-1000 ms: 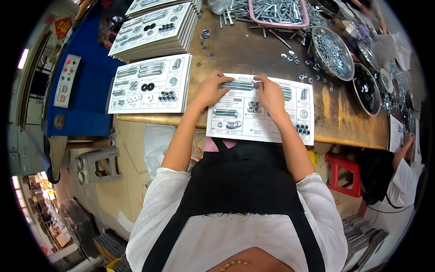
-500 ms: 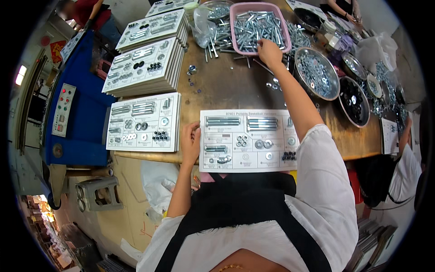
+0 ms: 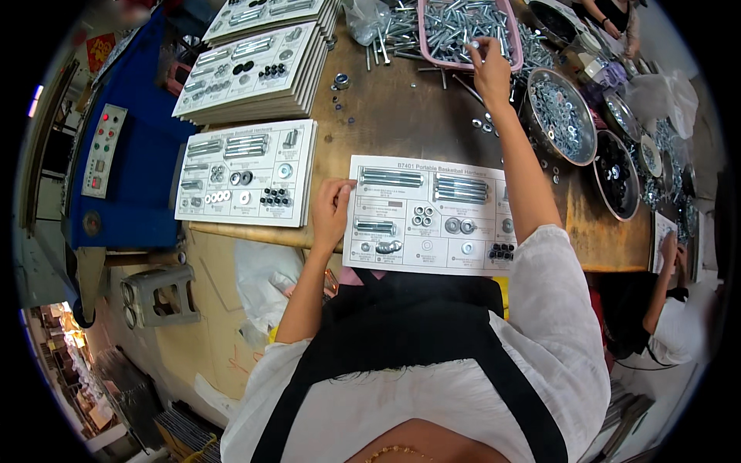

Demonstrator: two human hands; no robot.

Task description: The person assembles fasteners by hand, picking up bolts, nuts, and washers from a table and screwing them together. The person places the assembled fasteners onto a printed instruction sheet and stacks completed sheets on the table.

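A white printed hardware card lies at the table's front edge, with long bolts, nuts, washers and black nuts in its marked boxes. My left hand is curled at its left edge, fingertips touching it. My right arm reaches across the card's right side and hides part of it. At the near right part of a pink plastic basket full of silver bolts, my right hand is raised with bent, pinched fingers. Whatever lies between those fingertips is too small to make out.
Stacks of filled cards stand at the left, with a lower pile nearer. Metal bowls of small silver parts and black parts sit at the right. Loose nuts dot the table. Another person's hands work at far right.
My right hand has lifted a little from the basket's near rim, its fingers now turned up over the bolts. The left hand stays by the card. The whole view has shifted slightly.
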